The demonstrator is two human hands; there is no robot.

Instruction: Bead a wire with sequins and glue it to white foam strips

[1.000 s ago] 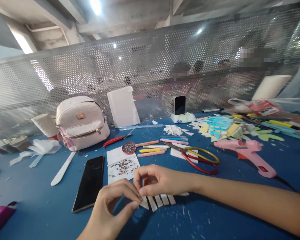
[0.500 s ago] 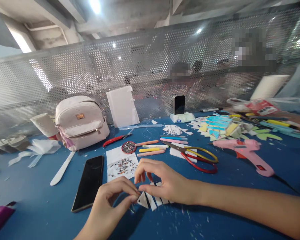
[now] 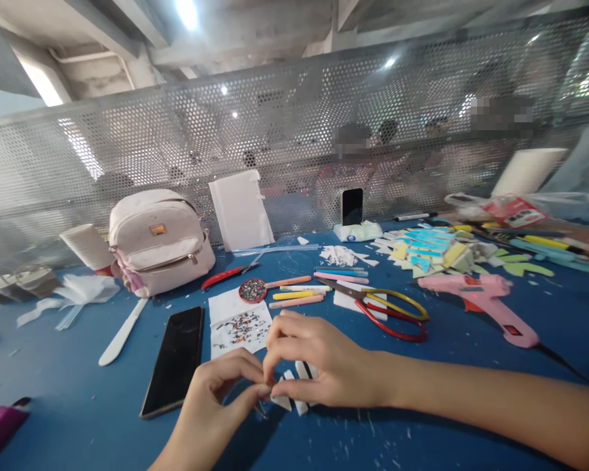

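My left hand [image 3: 226, 399] is closed in a pinch, thumb and forefinger pressed together at the front middle of the table. Against it, my right hand [image 3: 319, 363] also pinches, its thumb and fingertips meeting at the left fingertips. What they hold between them is hidden. Just below and behind the right thumb lie several white cut pieces [image 3: 297, 396], a pointed one at the left and strips beside it; the right hand covers some. Beyond the hands, a white paper sheet [image 3: 240, 327] carries small dark and coloured bits. A red round dish [image 3: 252, 290] of similar bits stands at its top edge.
A black phone [image 3: 174, 360] lies left of the hands. Behind them are several markers [image 3: 297, 296], scissors [image 3: 373, 304] and red-handled pliers [image 3: 223, 276]. A pink glue gun [image 3: 476, 297] lies right, a backpack [image 3: 160, 242] stands back left, and cut scraps [image 3: 427, 248] are piled back right.
My right fingers have come down and closed against the left fingertips. The pointed white piece, with its small hole showing before, is now partly covered. My left hand has hardly moved.
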